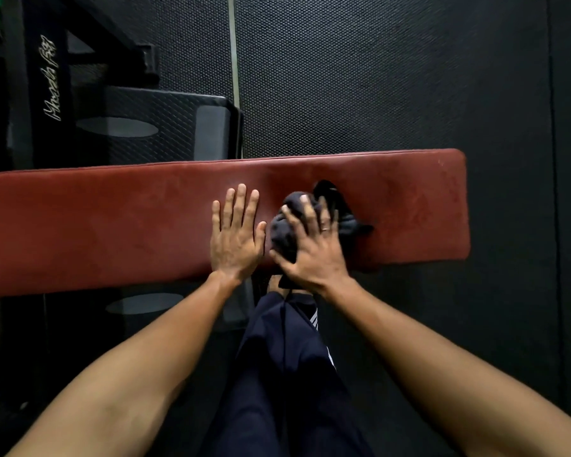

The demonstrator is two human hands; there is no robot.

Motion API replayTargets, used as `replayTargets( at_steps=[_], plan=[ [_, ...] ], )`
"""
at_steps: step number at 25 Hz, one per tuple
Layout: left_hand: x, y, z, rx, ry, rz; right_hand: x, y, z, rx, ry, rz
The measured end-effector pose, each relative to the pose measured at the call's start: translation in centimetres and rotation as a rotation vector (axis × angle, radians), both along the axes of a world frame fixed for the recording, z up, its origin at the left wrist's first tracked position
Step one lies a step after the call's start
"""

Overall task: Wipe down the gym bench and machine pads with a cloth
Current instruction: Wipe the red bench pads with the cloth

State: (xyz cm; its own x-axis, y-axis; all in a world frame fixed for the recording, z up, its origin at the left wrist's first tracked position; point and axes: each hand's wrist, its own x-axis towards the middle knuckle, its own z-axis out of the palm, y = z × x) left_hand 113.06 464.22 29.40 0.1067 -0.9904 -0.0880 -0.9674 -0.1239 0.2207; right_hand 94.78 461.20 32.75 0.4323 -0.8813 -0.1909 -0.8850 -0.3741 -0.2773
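A long red-brown padded gym bench [112,219] runs across the view from the left edge to its rounded end at the right. My left hand [234,235] lies flat on the pad with its fingers straight and together. Right beside it, my right hand [314,252] presses down on a bunched dark cloth [284,232], fingers spread and bent over it. The cloth sits on the pad near the bench's near edge, with a corner sticking out to the right. The part of the cloth under my palm is hidden.
Black textured rubber mats [393,77] cover the floor around the bench. A black machine frame with white script lettering [51,80] and a black footplate [165,127] stand behind the bench at the left. My legs in dark trousers [284,374] are in front of the bench.
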Motion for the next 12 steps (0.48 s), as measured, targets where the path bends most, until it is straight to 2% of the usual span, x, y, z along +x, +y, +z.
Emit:
replayTargets(
  at_steps=[2, 6, 9, 12],
  plan=[
    [0.1, -0.1, 0.0, 0.002, 0.005, -0.012, 0.1, 1.9, -0.5, -0.003, -0.011, 0.143],
    [-0.1, -0.1, 0.2, 0.023, 0.018, 0.023, -8.3, 1.9, -0.8, -0.125, 0.048, 0.434],
    [-0.2, 0.0, 0.3, 0.020, 0.014, 0.025, -13.6, 0.7, -0.7, -0.147, 0.085, 0.307],
    [-0.3, -0.1, 0.2, -0.005, 0.008, 0.034, -9.3, 1.6, -1.8, -0.149, 0.070, 0.232]
  ],
)
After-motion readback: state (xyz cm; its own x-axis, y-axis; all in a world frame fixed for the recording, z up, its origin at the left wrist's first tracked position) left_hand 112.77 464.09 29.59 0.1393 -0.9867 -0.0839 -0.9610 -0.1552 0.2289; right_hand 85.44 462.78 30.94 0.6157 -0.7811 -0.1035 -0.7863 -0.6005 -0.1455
